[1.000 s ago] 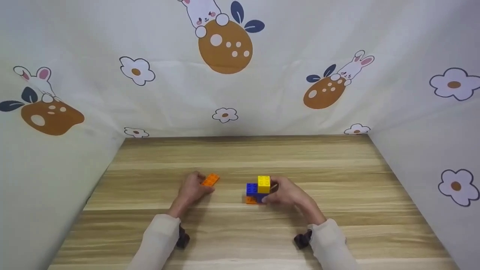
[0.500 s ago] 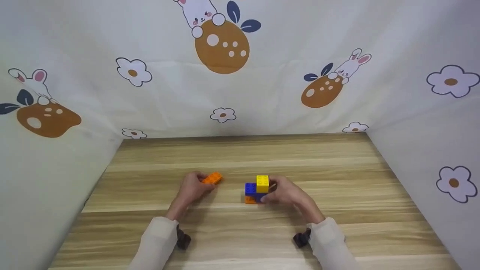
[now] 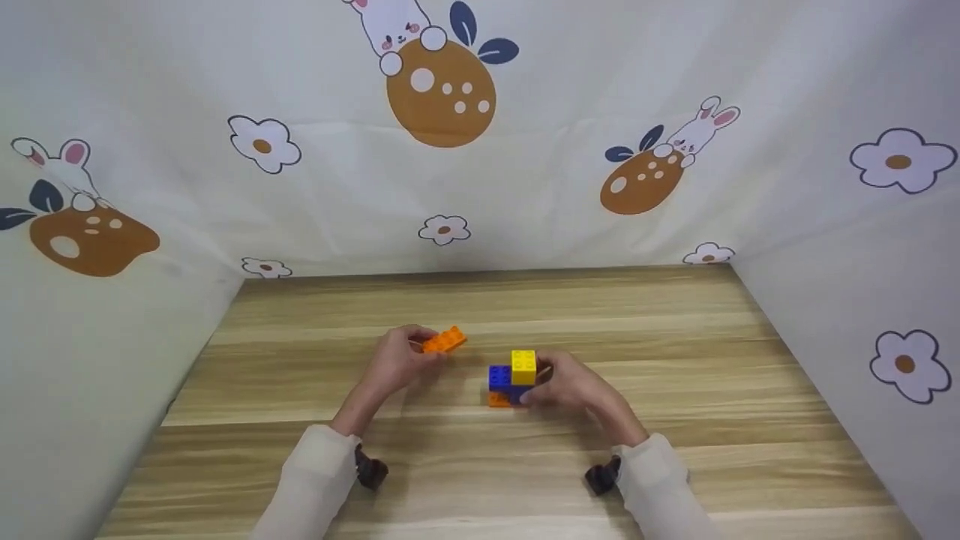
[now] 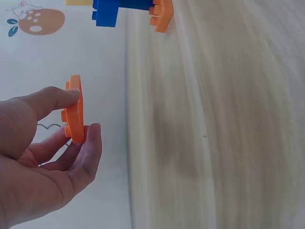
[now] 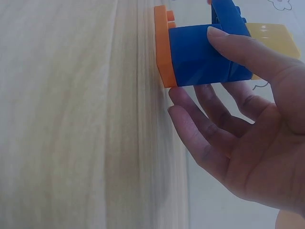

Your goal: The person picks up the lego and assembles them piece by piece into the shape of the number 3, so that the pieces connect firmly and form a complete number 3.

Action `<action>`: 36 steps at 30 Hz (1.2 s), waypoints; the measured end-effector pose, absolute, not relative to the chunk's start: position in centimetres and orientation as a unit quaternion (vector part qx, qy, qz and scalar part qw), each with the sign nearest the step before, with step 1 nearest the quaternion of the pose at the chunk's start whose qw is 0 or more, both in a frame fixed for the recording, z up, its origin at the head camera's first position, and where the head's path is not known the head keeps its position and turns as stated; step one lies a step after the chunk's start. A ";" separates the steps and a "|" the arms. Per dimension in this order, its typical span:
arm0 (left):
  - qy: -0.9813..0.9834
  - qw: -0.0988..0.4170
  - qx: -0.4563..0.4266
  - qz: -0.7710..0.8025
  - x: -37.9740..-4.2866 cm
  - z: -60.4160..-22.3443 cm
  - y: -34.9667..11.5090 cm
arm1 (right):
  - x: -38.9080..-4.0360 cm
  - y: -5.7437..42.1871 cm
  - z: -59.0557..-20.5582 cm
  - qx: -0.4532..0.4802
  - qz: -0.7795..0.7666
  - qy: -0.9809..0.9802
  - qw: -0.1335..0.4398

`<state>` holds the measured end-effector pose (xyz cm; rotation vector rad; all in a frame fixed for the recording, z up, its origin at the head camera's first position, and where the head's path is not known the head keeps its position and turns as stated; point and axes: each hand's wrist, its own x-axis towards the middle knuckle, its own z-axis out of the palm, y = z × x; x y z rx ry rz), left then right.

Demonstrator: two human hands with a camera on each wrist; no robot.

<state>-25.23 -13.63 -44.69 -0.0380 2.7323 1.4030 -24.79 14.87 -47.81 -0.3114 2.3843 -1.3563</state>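
Between thumb and fingers, my left hand (image 3: 397, 363) pinches a thin orange building brick (image 3: 445, 340), lifted off the table. In the left wrist view this orange brick (image 4: 75, 109) is seen edge-on, its studs facing the palm. My right hand (image 3: 571, 382) grips a small stack of bricks standing on the table, thumb on one side and fingers behind. The stack has an orange brick (image 5: 163, 47) at the bottom, blue bricks (image 5: 198, 55) above it and a yellow brick (image 3: 523, 366) on top. Part of its far side is hidden by the hand.
The wood-grain table (image 3: 480, 465) carries both hands' work. A pale printed cloth (image 3: 345, 187) hangs at the back and both sides. A dark wrist camera (image 3: 370, 469) sits on the left wrist and another wrist camera (image 3: 602, 478) on the right.
The left hand has lifted the orange brick and carried it right and away from me, nearer the stack, turning it somewhat. The right hand and the stack have stayed in place.
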 end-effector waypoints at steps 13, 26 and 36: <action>0.873 0.071 0.037 0.480 -24.2 -41.9 -10.8 | -24.8 14.9 -48.0 -0.114 -0.479 0.851 0.183; 0.849 0.117 0.087 0.507 -23.4 -41.4 -8.8 | -25.0 14.9 -48.0 -0.136 -0.479 0.849 0.178; 0.833 0.142 0.119 0.521 -23.4 -41.7 -7.8 | -25.0 15.1 -47.9 -0.140 -0.476 0.849 0.181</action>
